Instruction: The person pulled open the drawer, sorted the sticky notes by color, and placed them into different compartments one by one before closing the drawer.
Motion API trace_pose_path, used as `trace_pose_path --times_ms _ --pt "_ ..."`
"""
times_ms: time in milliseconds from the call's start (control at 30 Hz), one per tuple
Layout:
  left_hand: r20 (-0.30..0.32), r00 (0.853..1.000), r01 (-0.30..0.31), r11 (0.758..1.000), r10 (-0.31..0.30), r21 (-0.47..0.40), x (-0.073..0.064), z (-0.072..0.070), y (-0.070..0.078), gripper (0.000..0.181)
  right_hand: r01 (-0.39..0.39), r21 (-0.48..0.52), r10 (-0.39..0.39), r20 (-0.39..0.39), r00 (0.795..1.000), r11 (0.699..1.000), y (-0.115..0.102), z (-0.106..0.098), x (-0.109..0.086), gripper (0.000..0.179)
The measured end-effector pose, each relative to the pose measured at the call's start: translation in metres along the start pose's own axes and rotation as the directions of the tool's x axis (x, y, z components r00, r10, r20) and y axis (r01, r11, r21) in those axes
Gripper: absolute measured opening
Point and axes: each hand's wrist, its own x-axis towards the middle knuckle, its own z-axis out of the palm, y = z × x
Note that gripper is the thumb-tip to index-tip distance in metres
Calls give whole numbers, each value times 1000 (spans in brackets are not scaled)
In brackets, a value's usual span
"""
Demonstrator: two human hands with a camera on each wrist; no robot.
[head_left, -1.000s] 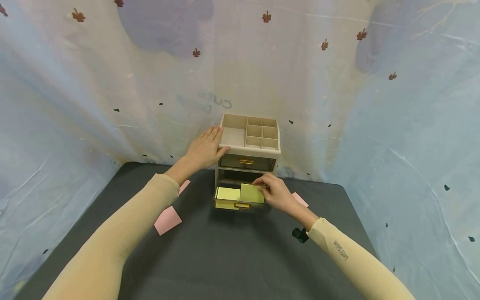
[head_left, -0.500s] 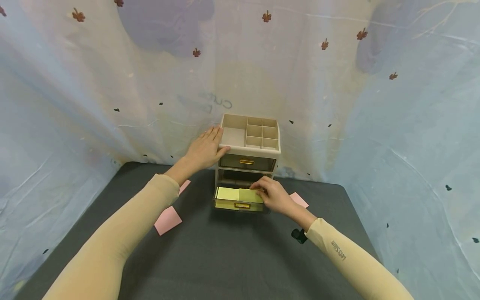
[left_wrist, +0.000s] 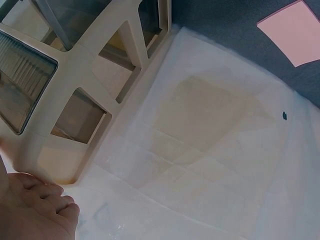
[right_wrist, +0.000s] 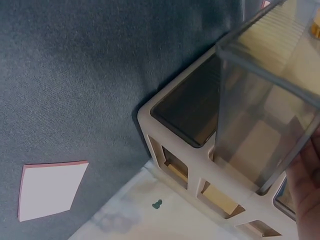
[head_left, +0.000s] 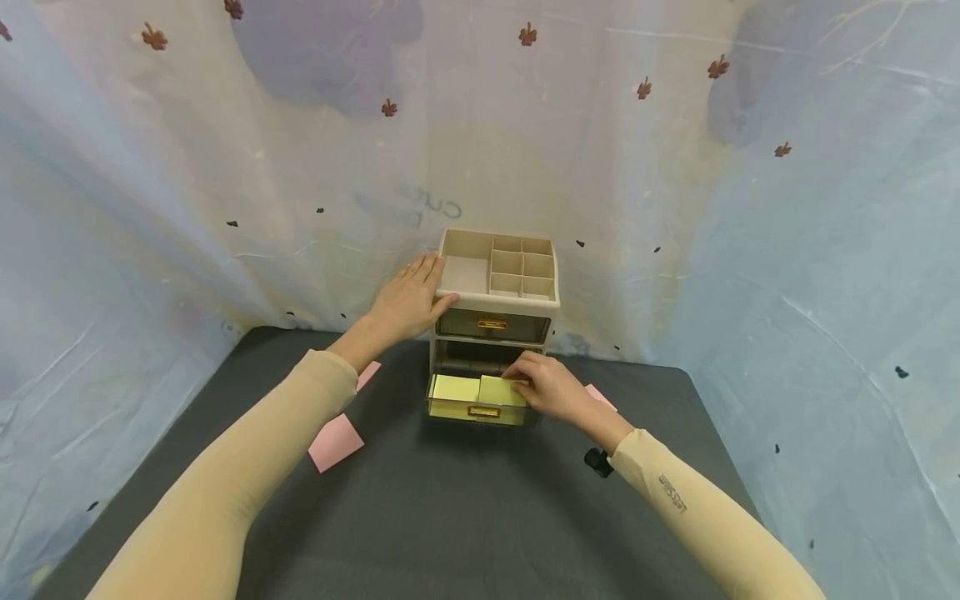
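Note:
A beige desktop organizer (head_left: pixel 551 304) with a compartmented top and smoky clear drawers stands against the backdrop. My left hand (head_left: pixel 407 300) rests against its upper left side, thumb over the front edge. A lower drawer (head_left: pixel 532 415) with a gold handle is pulled out. Inside it a yellow sticky note pad (head_left: pixel 455 388) lies on the left. Beside that, a second yellow sticky note pad (head_left: pixel 495 390) fills the right part, and my right hand (head_left: pixel 551 387) pinches its right edge. In the right wrist view the drawer's clear side (right_wrist: pixel 255 115) covers part of the fingers.
Pink sticky note pads lie left of the organizer, one (head_left: pixel 336 443) nearer and another (head_left: pixel 368 375) partly behind the left arm. Another pink pad (right_wrist: pixel 52 190) lies to the right. A small black object (head_left: pixel 597 462) sits by the right sleeve. A printed cloth (head_left: pixel 675 208) hangs behind.
The right-hand yellow pad has gone down from above the drawer's front to lie inside, level with the left pad. The right hand lowered with it; the left hand stayed.

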Motion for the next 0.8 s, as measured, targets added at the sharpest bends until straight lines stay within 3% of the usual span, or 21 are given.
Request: trace_pose_path --times_ms 500,800 --pt "-7 1000 -4 1000 4 6 0 1 0 83 -33 -39 35 55 998 999 12 4 12 17" --pt "-18 1000 -7 1000 7 2 0 3 -1 83 -43 -62 52 154 987 997 13 2 21 19"
